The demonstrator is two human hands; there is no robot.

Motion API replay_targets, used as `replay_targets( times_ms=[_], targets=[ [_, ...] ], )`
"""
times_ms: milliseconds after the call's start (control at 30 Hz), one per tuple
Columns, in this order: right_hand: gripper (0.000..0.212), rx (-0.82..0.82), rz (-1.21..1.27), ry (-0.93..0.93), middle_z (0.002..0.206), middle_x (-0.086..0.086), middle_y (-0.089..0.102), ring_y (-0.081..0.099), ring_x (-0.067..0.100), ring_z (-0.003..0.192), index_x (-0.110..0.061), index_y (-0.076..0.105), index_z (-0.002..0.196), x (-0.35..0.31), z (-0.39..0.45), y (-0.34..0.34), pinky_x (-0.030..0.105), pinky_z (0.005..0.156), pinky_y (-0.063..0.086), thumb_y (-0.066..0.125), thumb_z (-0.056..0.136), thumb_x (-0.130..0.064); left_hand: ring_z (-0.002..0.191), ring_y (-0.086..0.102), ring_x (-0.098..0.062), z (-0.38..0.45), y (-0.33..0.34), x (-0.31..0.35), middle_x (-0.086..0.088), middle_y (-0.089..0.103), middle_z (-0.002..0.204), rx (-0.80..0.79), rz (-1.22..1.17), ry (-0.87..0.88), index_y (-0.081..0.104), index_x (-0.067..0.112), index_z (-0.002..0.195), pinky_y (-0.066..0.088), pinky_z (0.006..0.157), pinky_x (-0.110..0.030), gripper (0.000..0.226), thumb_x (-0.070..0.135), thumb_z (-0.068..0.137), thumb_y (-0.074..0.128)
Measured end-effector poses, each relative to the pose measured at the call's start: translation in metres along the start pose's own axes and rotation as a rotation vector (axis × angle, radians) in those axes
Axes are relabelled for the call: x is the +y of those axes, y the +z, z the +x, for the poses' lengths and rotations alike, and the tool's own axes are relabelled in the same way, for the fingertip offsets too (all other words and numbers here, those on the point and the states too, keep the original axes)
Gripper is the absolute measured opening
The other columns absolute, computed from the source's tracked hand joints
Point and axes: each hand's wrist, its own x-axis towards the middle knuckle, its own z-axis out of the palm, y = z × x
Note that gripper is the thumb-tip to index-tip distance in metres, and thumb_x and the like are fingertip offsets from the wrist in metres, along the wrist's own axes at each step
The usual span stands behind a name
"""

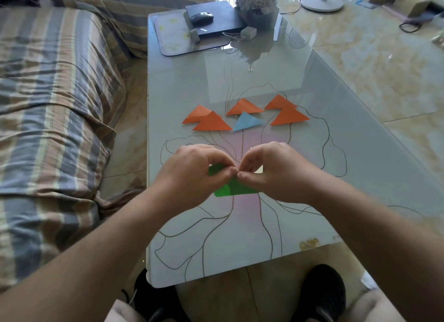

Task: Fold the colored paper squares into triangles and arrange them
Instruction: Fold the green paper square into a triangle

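Observation:
A green paper (234, 188) lies partly folded on the glass table (336, 153), mostly hidden under my fingers. My left hand (192, 175) and my right hand (276, 172) both pinch it where their fingertips meet at its middle. Beyond my hands lie several orange folded triangles: one pair at the left (209, 123), one at the centre (243, 107), another pair at the right (287, 113). A light blue triangle (247, 121) sits in front of the centre orange one.
A dark box with a computer mouse (201, 17) on it, a mat and a vase stand at the table's far end. A striped sofa (52, 93) runs along the left. My shoes show under the near edge.

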Motion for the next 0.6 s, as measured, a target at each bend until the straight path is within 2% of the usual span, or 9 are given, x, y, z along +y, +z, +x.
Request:
replay_targets(
  times_ms=[100,267,433,600],
  targets=[
    [0.019,0.057,0.041,0.005,0.079,-0.019,0.071,0.066,-0.005,0.079,-0.041,0.069,0.072,0.003,0.002,-0.003,0.012,0.067,0.047,0.078,0.087,-0.032,0.084,0.062,0.000,0.000,-0.004,0.001,0.025,0.067,0.081,0.061,-0.021,-0.060,0.076,0.038,0.085,0.052,0.073,-0.022,0.010,0.036,0.092,0.070],
    [0.013,0.088,0.118,0.023,0.078,-0.012,0.074,0.069,0.004,0.075,-0.035,0.074,0.075,0.006,0.003,-0.005,0.021,0.066,0.055,0.079,0.087,-0.034,0.083,0.061,0.004,0.001,-0.009,0.002,0.024,0.067,0.077,0.091,-0.043,-0.082,0.073,0.041,0.080,0.044,0.068,-0.014,0.013,0.036,0.091,0.071],
    [0.017,0.116,0.090,0.022,0.082,-0.015,0.071,0.065,0.002,0.080,-0.038,0.070,0.076,0.007,0.005,-0.009,0.018,0.069,0.049,0.076,0.091,-0.035,0.080,0.066,0.001,0.002,-0.014,-0.002,0.023,0.071,0.076,0.093,-0.141,-0.144,0.076,0.037,0.081,0.057,0.071,-0.024,0.011,0.035,0.091,0.072],
    [0.021,0.078,0.050,0.061,0.083,-0.016,0.066,0.059,0.000,0.083,-0.037,0.065,0.075,0.006,0.005,-0.011,0.021,0.067,0.041,0.074,0.094,-0.035,0.078,0.069,-0.003,0.002,-0.015,0.000,0.023,0.072,0.076,0.076,-0.186,-0.172,0.077,0.035,0.079,0.061,0.072,-0.033,0.013,0.034,0.091,0.073]
  ],
)
